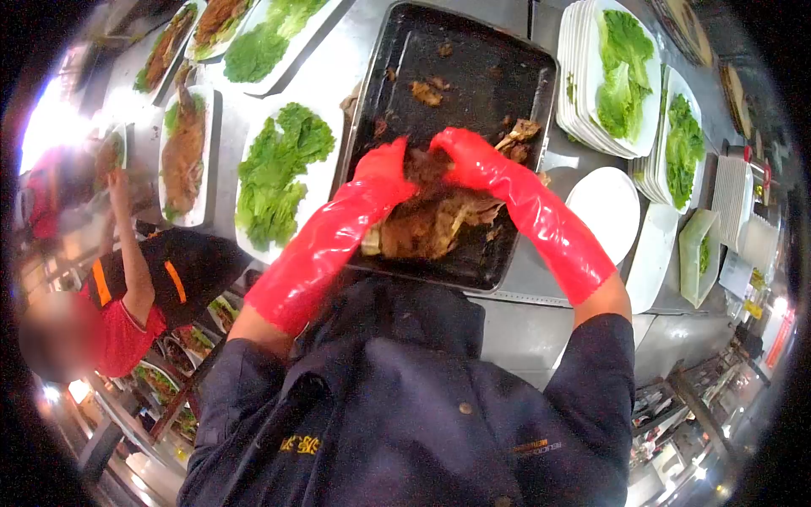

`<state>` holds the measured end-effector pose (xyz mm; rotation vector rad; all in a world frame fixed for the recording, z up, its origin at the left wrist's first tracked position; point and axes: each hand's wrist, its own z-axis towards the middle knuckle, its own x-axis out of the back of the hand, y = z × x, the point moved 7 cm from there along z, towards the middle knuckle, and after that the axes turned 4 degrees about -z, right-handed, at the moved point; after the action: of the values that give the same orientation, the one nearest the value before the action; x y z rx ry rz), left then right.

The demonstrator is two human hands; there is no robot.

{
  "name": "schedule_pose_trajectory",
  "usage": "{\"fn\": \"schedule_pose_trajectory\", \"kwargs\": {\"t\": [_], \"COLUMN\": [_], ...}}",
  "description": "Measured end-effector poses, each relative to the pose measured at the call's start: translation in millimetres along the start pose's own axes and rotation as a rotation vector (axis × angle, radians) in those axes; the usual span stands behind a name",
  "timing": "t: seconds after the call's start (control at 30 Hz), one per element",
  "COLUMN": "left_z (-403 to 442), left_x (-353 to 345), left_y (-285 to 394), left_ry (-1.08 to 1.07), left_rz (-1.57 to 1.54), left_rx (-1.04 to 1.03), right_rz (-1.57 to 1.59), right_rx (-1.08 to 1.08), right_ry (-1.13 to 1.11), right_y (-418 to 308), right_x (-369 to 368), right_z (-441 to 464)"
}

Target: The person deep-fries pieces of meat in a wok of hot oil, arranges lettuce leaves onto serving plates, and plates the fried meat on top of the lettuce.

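Long red rubber gloves cover both my hands. My left hand (385, 171) and my right hand (466, 159) are closed on opposite sides of a dark brown piece of cooked meat (427, 171). They hold it over a black baking tray (481, 63). Just below them in the tray lies a larger chunk of browned meat with bone (422, 230). A bony scrap (517, 135) rests by the tray's right side, and a small meat scrap (429, 91) lies toward the far end. My fingertips are partly hidden by the meat and the gloves.
Left of the tray is a white plate of lettuce (283, 173), with a plate of roasted meat (184, 160) beyond it. Stacked lettuce-topped plates (625, 76), a round white plate (604, 211) and a pale green bin (699, 258) stand right. A co-worker (127, 329) reaches in at left.
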<state>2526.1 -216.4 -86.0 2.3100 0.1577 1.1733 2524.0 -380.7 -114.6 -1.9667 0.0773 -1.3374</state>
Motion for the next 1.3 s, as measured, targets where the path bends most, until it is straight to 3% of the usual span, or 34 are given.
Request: {"fn": "schedule_pose_trajectory", "kwargs": {"t": [0.07,0.1,0.17,0.23,0.3,0.37,0.43,0.5,0.57,0.63,0.7,0.8,0.87,0.9,0.93,1.03,1.1,1.17,1.3], "left_z": [7,8,-13,-29,-36,-43,-52,-79,-115,-155,-191,-217,-204,-200,-197,-212,-203,-179,-167], "left_x": [-16,-29,-17,-28,-57,-46,-27,5,60,106,131,131,93,72,57,74,81,66,57], "left_y": [-5,-7,17,21,11,14,9,-3,-11,-29,-63,-130,-178,-194,-209,-225,-242,-256,-265], "left_ry": [-0.251,-0.258,-0.190,-0.068,-0.200,-0.161,-0.093,0.055,0.342,0.470,0.686,0.909,0.858,0.802,0.727,0.863,0.845,0.695,0.698], "left_rz": [-0.034,-0.040,0.108,0.078,-0.188,-0.243,-0.333,-0.379,-0.428,-0.274,-0.054,0.121,0.159,0.200,0.044,0.107,0.065,0.128,0.202], "left_rx": [-0.039,-0.041,-0.086,-0.157,-0.010,0.013,-0.073,-0.069,-0.031,0.107,0.071,-0.005,-0.023,-0.055,-0.062,-0.138,-0.073,-0.040,-0.041], "right_rz": [0.017,0.018,-0.273,-0.215,-0.290,-0.086,-0.141,-0.220,-0.302,-0.314,-0.305,-0.337,-0.549,-0.526,-0.475,-0.408,-0.389,-0.359,-0.379], "right_rx": [0.106,0.099,0.149,0.151,0.163,0.273,0.251,0.304,0.338,0.559,0.778,0.831,0.730,0.720,0.663,0.521,0.422,0.323,0.175], "right_ry": [-0.003,-0.009,-0.023,0.022,-0.136,-0.154,-0.162,-0.103,-0.041,0.119,0.367,0.389,0.306,0.372,0.356,0.345,0.351,0.159,0.051], "right_y": [-16,-15,-8,1,8,-5,-20,-62,-103,-164,-212,-262,-255,-244,-234,-257,-267,-267,-273], "right_x": [20,23,25,17,-1,11,23,54,82,99,83,40,-30,-53,-70,-61,-64,-110,-112], "right_z": [-17,-29,-48,-60,-63,-56,-42,-15,17,58,103,157,189,190,189,175,176,195,204]}}
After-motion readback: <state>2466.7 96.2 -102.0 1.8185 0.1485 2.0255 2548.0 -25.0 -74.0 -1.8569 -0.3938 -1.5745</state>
